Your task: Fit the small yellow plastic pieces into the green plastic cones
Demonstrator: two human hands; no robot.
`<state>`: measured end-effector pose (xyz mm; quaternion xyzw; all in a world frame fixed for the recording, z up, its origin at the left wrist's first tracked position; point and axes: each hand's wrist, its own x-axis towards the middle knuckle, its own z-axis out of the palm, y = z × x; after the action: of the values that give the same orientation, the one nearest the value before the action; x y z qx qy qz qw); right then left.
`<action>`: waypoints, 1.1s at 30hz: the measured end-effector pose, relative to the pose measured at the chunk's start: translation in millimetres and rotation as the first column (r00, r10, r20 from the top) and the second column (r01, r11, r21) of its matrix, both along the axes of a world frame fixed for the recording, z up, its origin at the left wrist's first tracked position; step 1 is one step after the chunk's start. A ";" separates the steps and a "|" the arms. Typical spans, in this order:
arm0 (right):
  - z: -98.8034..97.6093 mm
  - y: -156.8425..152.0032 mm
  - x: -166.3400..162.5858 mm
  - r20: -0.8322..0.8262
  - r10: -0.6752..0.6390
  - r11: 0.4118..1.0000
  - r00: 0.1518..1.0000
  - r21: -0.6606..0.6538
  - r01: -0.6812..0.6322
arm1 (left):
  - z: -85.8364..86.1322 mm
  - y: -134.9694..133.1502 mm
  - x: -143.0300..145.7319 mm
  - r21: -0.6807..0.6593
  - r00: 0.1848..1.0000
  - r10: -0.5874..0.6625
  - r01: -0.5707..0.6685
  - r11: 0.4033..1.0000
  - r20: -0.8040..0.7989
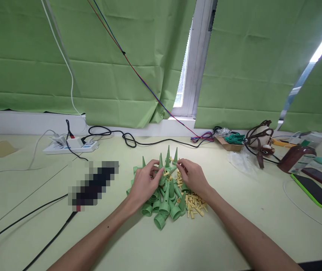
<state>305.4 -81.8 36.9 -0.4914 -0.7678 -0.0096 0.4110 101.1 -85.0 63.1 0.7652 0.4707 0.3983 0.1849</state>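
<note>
A heap of hollow green plastic cones (164,205) lies in the middle of the table, some upright and some on their sides. Small yellow plastic pegs (196,205) are piled against its right side. My left hand (146,180) is over the left of the heap, its thumb and fingers closed around a green cone (161,161) with the tip pointing up. Thumb and forefinger of my right hand (193,176) are pinched together beside another upright cone (175,155). Whatever sits between those right fingertips is too small or hidden to make out.
A power strip (70,146) with plugs and black cables stands at the back left. A blurred dark object (96,184) lies left of the heap. On the right are a small cardboard box (225,143), clear plastic bags (242,162), a dark red bottle (296,158) and a green-edged phone (317,192).
</note>
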 end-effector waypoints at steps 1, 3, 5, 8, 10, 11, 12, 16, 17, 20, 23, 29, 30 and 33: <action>-0.2 1.2 1.4 0.023 -0.023 1.000 0.999 -0.015 0.023 | 0.2 -0.2 -0.2 0.009 1.000 0.008 -0.008 1.000 -0.015; -0.3 3.4 4.4 0.074 -0.059 0.997 0.996 -0.053 0.063 | 0.7 -0.5 -0.6 0.020 0.998 0.023 -0.022 1.000 -0.053; -0.4 5.4 6.9 0.121 -0.065 0.992 0.991 -0.098 0.077 | 1.2 -0.7 -0.7 0.013 0.995 0.028 -0.027 1.000 -0.095; -1.1 7.9 9.1 0.175 -0.039 0.985 0.984 -0.156 0.067 | 1.8 -0.1 -0.7 -0.020 0.991 0.018 -0.021 1.000 -0.136; -1.6 9.0 9.4 0.200 -0.023 0.982 0.980 -0.179 0.060 | 2.1 0.2 -0.6 -0.037 0.989 0.015 -0.020 0.999 -0.147; -1.7 9.4 9.3 0.209 -0.017 0.981 0.978 -0.187 0.057 | 2.3 0.2 -0.5 -0.042 0.989 0.015 -0.022 0.999 -0.149; -1.6 9.6 9.3 0.217 -0.013 0.980 0.976 -0.192 0.055 | 2.6 -0.1 -0.3 -0.045 0.988 0.017 -0.024 0.999 -0.153; -0.2 10.3 9.4 0.261 0.004 0.977 0.965 -0.206 0.052 | 4.1 -2.0 0.8 -0.048 0.985 0.013 -0.022 0.999 -0.170; 0.0 10.5 9.5 0.272 0.011 0.977 0.962 -0.210 0.048 | 4.4 -2.5 1.0 -0.049 0.985 0.010 -0.019 0.999 -0.172; -0.5 11.7 9.8 0.292 0.040 0.976 0.956 -0.214 0.024 | 4.6 -3.1 1.2 -0.039 0.985 -0.005 -0.001 0.999 -0.173; -2.1 13.0 9.8 0.294 0.060 0.979 0.954 -0.205 0.002 | 3.7 -2.9 0.8 -0.011 0.983 -0.026 0.025 1.000 -0.183; -1.3 12.8 9.1 0.298 0.084 0.978 0.951 -0.209 -0.021 | 1.8 -2.3 0.6 0.038 0.982 -0.011 0.019 0.999 -0.191; -0.9 12.4 8.9 0.301 0.083 0.977 0.950 -0.211 -0.019 | 1.7 -2.6 0.6 0.044 0.981 -0.007 0.015 0.999 -0.192; -0.9 11.9 8.4 0.318 0.061 0.976 0.946 -0.216 0.010 | 1.9 -4.2 0.4 0.099 0.982 0.021 -0.002 0.995 -0.187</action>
<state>313.8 -70.0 35.9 -0.5146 -0.8275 -0.0015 0.2246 101.6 -89.2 65.0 0.8048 0.4702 0.3482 0.0996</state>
